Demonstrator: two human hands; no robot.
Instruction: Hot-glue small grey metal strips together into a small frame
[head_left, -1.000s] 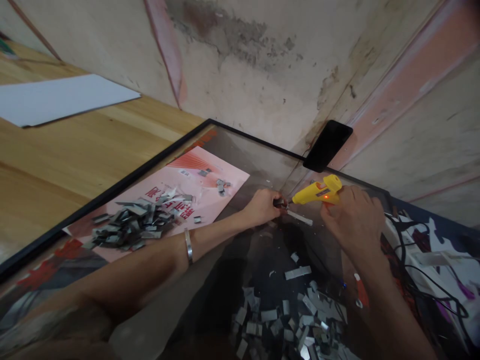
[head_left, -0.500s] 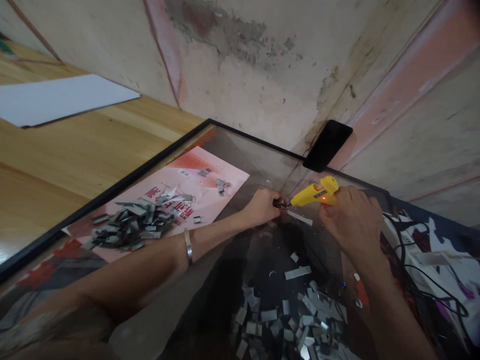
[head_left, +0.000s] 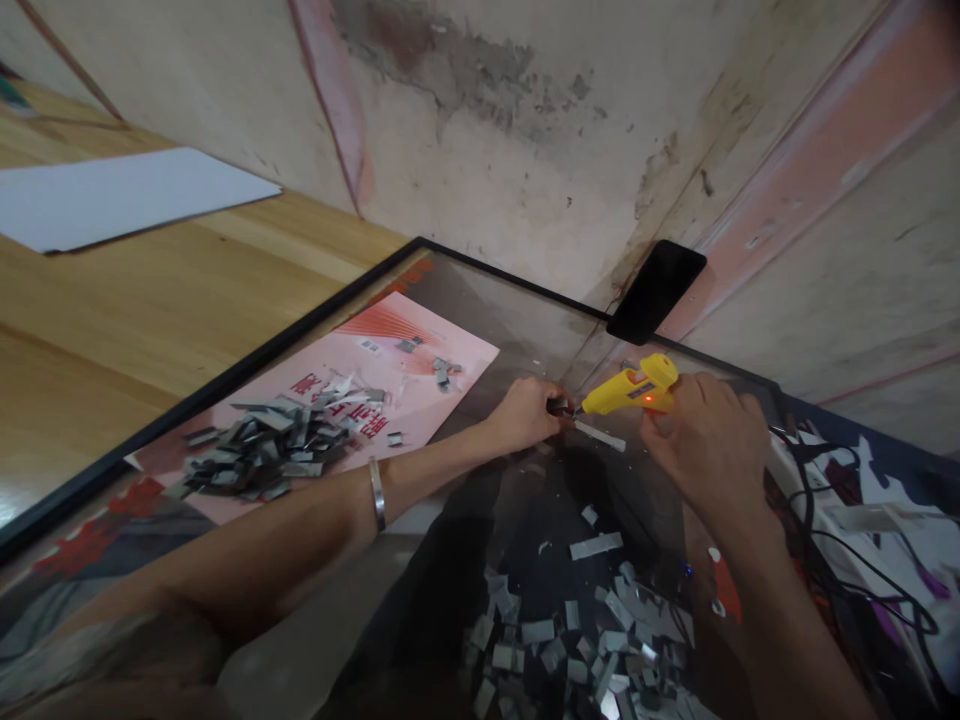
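My right hand (head_left: 705, 440) grips a yellow glue gun (head_left: 632, 389), its nozzle pointing left at a small dark piece (head_left: 559, 406). That piece is pinched in the fingers of my left hand (head_left: 527, 412), which rests on the glass sheet (head_left: 480, 310). A silver bangle (head_left: 377, 492) sits on my left wrist. A white glue stick (head_left: 600, 436) lies just below the nozzle. Both hands meet near the far corner of the glass.
A heap of small grey metal clips (head_left: 262, 445) lies on a pink printed sheet (head_left: 390, 360) at left; another heap (head_left: 577, 640) sits near me. A black phone (head_left: 656, 291) leans on the wall. Black cables (head_left: 847, 540) run at right. A white board (head_left: 112, 195) lies on the wooden floor.
The glue gun tipped down slightly and its nozzle closed in on the piece in my left hand. My left hand has stayed put.
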